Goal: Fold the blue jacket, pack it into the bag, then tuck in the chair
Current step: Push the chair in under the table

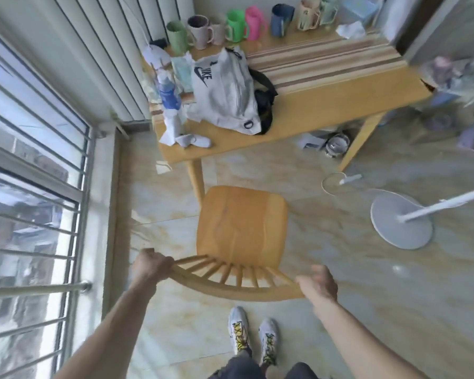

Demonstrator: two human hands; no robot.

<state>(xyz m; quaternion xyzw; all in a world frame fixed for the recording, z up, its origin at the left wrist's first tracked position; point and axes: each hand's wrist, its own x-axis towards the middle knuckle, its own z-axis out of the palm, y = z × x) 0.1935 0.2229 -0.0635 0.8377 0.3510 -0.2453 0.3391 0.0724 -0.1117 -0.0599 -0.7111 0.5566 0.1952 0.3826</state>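
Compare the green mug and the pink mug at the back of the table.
The green mug is bright green, while the pink mug is hot pink. The green mug stands to the left, the pink mug to its right, so close that they seem to touch. The pink mug sits slightly farther back than the green one. Both stand upright in the row of mugs along the far edge of the table and look alike in size and shape.

Honey-yellow wooden chair (241, 228) and bench (326, 110); white bag (225, 88) with dark lettering; brown-and-cream striped mat (326, 58); green, pink, blue mugs (255, 21).
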